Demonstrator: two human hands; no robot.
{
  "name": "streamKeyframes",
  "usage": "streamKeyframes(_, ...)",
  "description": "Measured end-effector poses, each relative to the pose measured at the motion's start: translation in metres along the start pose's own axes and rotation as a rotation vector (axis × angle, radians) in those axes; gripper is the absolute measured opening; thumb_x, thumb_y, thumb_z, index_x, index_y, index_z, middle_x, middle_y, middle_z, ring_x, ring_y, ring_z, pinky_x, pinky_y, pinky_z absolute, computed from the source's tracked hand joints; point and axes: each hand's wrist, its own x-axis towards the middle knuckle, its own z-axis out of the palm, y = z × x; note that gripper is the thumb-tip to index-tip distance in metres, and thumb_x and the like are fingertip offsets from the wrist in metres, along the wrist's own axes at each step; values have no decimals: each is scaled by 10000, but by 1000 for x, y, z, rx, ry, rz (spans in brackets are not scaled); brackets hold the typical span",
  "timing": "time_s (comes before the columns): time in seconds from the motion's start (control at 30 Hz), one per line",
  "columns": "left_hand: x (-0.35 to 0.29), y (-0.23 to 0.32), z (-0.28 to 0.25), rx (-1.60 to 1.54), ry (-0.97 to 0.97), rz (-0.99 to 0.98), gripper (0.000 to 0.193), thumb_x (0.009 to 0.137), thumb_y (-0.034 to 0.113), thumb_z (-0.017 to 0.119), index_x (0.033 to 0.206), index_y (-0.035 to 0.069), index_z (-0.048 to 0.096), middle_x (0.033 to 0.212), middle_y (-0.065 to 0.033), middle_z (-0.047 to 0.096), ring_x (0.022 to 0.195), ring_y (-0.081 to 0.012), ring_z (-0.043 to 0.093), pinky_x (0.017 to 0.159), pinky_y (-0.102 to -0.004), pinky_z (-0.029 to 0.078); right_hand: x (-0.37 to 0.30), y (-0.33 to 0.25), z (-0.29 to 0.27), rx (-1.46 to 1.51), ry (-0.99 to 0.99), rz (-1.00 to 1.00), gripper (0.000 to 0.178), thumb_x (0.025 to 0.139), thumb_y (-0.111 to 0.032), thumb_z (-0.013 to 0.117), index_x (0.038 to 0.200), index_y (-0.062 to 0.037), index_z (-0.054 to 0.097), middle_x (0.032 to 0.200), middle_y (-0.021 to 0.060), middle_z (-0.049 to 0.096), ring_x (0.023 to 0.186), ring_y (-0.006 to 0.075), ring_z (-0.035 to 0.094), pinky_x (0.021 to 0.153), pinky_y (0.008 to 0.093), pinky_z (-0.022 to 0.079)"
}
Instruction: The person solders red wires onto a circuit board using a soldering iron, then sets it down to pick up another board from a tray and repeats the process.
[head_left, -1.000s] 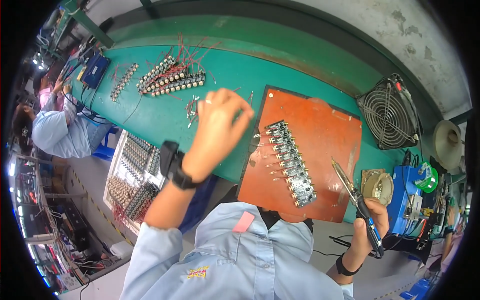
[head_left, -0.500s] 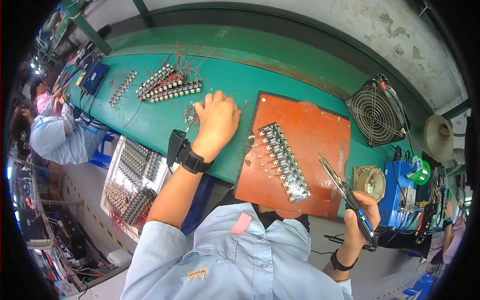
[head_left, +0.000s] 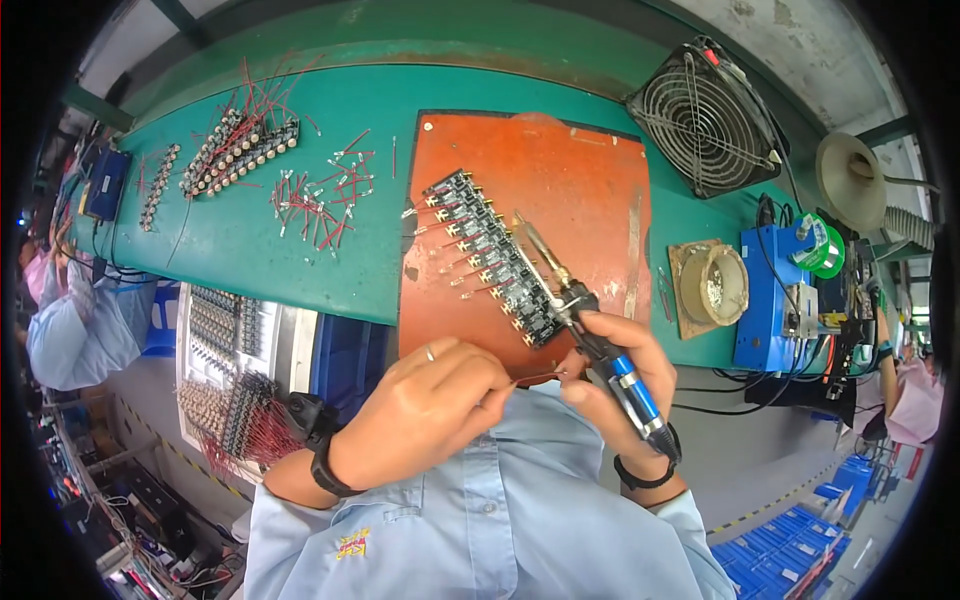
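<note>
Left hand: thumb and index pinched narrow on a thin red wire, other fingers curled under, ring on one. Wire spans the short gap from the left fingertips to the right ones, just off the near edge of the mat. Right hand: fingers wrapped round the iron, black and blue handle in the grip. Right thumb and fingertip also sit at the wire's far end; can't tell if they actually clamp it.

Iron points ahead and left of the right fingers, bare tip just beside the brass-pinned side of the board strip. Can't tell if tip touches anything. Strip lies on the mat, slanted, straight ahead of both sets of fingertips, near end closest to them. Short red leads stick out along its left side.

Ahead-left of the left fingers, on the green bench: loose wire pile, then finished-looking strips with long red leads farther out. Left of the left fingers, below bench level: white tray packed with more strips.

Right of the right fingers: round dish, then blue box with green spool by it. Fan well ahead-right.
</note>
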Motion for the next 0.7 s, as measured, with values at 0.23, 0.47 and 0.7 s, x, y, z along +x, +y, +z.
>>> streamKeyframes(0.23, 6, 4, 19, -121, 56, -57, 199, 709, 3, 749, 864, 31, 629, 808, -66, 651, 696, -233, 605, 643, -322, 480, 0, -3, 2, -171, 1, 0, 381, 823, 30, 679, 1186, 5, 565, 1053, 104, 649, 913, 108, 629, 802, 242, 499)
streamKeyframes(0.47, 13, -6, 33, -100, 140, 87, 206, 705, -1, 760, 878, 24, 651, 824, -73, 644, 702, -231, 590, 624, -322, 458, 0, -1, 4, -181, -16, -34, 386, 831, 15, 679, 1192, 30, 543, 1057, 130, 653, 938, 131, 635, 819, 265, 511)
streamKeyframes(0.7, 14, -12, 31, -43, 199, 81, 191, 699, -11, 756, 855, 24, 652, 813, -72, 631, 701, -224, 586, 625, -323, 453, -2, 7, -4, 32, 20, -59, 401, 860, 5, 637, 1226, 45, 479, 1035, 176, 656, 973, 198, 650, 843, 321, 528)
